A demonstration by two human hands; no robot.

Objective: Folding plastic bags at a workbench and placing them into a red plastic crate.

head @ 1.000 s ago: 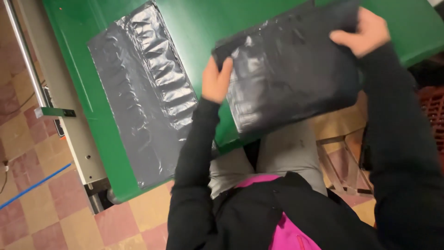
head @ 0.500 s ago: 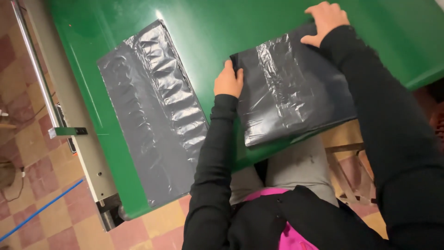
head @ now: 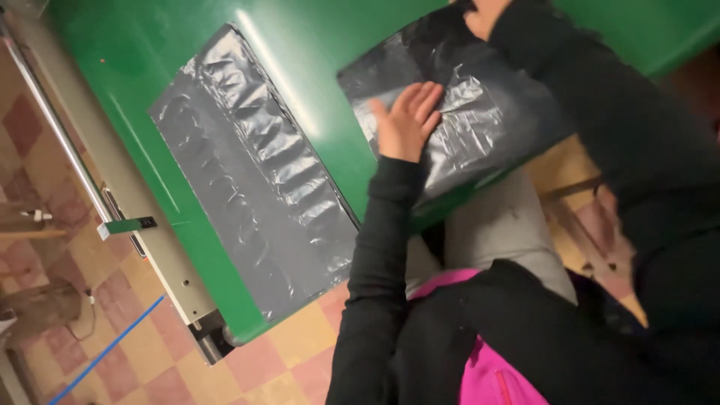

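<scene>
Seen from above my own head: nearest the camera are my black sleeves and a strip of pink cloth (head: 487, 367) at my waist, with grey trousers (head: 495, 232) showing just beyond them against a checked floor (head: 247, 360) of red and yellow tiles. My left hand (head: 409, 120) lies flat, palm down, fingers straight and close together, pressing on the near part of a dark plastic bag (head: 480, 120) that sits on the green table (head: 300, 45) with its near edge hanging over the table's rim above my lap. The bag's film is crinkled and catches the light beside my fingertips. My right hand (head: 487, 15) sits at the bag's far corner, at the very top of the view; only part of it shows past my sleeve, and I cannot tell whether its fingers are spread or gripping the plastic. To the left, well apart from both hands, a second dark plastic bag (head: 255, 195) lies spread flat and long across the green table, wrinkled in bands, its near end reaching the table's edge. Beyond that edge a pale metal rail (head: 112, 195) runs along the table's side, with a small green tab (head: 124, 225) sticking out from it, and a blue line (head: 105, 352) crosses the floor tiles below.
</scene>
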